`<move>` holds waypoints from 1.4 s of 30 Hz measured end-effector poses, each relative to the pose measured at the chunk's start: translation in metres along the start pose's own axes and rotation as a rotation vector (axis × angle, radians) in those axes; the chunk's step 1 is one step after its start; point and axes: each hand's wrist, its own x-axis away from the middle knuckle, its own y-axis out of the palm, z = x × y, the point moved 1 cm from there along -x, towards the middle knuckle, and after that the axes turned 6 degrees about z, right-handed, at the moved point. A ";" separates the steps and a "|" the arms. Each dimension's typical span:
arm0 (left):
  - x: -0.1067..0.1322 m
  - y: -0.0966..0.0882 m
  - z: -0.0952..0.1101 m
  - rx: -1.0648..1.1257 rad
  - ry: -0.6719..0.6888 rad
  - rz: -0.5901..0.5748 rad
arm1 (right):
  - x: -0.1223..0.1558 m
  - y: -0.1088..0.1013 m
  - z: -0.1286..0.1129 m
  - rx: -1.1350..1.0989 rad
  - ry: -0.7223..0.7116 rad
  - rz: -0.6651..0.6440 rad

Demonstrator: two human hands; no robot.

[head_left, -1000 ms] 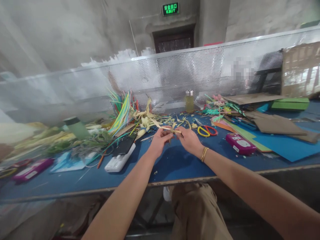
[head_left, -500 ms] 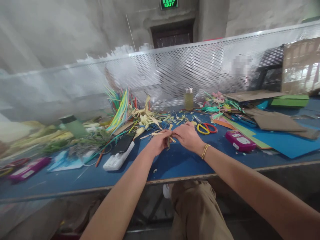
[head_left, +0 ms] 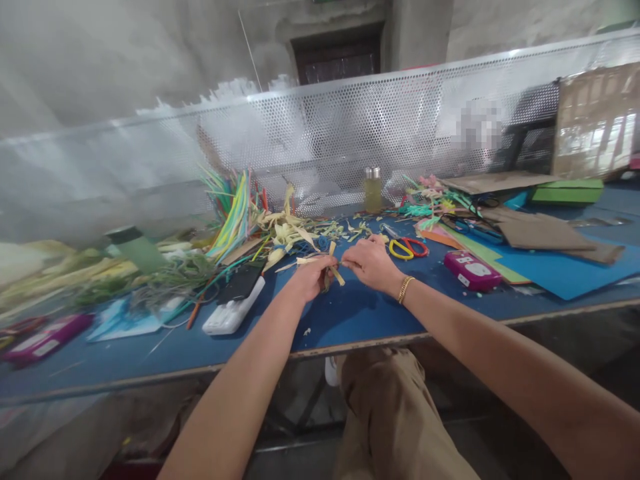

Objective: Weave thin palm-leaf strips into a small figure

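My left hand (head_left: 316,277) is closed on pale dried husk strips (head_left: 336,268), whose ends stick out above and below the fingers. Just to its right, my right hand (head_left: 369,261) has its fingertips pinched together; whatever lies between them is too small to make out. A narrow gap shows between the two hands, over the blue tabletop (head_left: 360,327). Scissors with a yellow and a red handle loop (head_left: 401,250) lie right beside my right hand. Behind my hands is a heap of pale husk pieces (head_left: 290,237) with blue string in it.
Left are a white power bank (head_left: 234,313), a black phone (head_left: 241,283), a green bottle (head_left: 135,250) and upright coloured stems (head_left: 235,213). Right are a purple box (head_left: 471,270), blue paper (head_left: 565,273) and cardboard (head_left: 547,233). A glass bottle (head_left: 372,193) stands before the perforated metal panel (head_left: 280,147).
My hands have drawn slightly apart, leaving a gap between the fingertips. More of the husk strips shows at my left hand. The whole view has shifted a little.
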 end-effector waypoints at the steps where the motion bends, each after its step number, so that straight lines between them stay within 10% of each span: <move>1: 0.000 0.000 0.001 0.006 -0.004 0.004 | 0.000 0.001 0.001 -0.006 0.000 0.001; 20: 0.004 -0.003 0.004 -0.064 0.081 -0.115 | 0.000 -0.002 0.018 -0.084 0.263 0.274; 35: 0.002 0.000 0.002 -0.127 0.146 -0.068 | -0.002 0.000 0.013 -0.186 0.214 0.230; 42: 0.009 0.006 0.003 -0.248 0.095 -0.134 | -0.010 0.002 0.009 -0.593 0.285 0.116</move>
